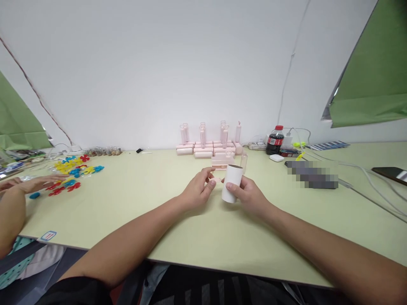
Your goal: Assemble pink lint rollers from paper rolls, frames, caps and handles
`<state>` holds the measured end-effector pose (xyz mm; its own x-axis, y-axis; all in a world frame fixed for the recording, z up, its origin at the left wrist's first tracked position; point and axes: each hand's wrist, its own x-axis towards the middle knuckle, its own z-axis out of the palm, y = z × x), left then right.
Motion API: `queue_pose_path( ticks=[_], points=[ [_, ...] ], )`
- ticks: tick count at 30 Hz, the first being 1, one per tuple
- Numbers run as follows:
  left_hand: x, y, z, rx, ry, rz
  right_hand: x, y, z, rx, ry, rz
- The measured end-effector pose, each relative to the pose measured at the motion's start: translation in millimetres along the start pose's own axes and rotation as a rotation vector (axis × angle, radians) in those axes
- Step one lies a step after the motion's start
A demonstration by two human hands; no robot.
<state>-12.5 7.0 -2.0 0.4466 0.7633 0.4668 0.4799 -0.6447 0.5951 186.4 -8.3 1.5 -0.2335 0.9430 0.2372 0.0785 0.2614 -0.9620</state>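
Observation:
In my right hand is a white paper roll with a brown cardboard core, tilted slightly, my thumb lying across its side. My left hand pinches a small pale pink piece just left of the roll; its exact shape is hard to make out. Behind my hands stands an open pink case. A clear pinkish handle-like part is upright beside it. Farther back, against the wall, several pink cases with white rolls sit in rows, with slim pink handles standing upright on them.
A cola bottle, a white square box, cables and a blurred dark object lie to the right, with a phone at the edge. On the left, another person's hands are near colourful flower-shaped pieces.

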Motion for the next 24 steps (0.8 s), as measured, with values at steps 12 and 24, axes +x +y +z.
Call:
queue_pose_path(
  ticks=[12, 24],
  points=[
    [-0.8, 2.7, -1.4, -0.053, -0.019, -0.024, -2.9, -1.6, 0.1, -0.036, -0.015, -0.011],
    [-1.4, 6.4, -0.9, -0.08, -0.032, -0.026, -3.6, -0.8, 1.6, -0.008, -0.063, -0.035]
  ],
)
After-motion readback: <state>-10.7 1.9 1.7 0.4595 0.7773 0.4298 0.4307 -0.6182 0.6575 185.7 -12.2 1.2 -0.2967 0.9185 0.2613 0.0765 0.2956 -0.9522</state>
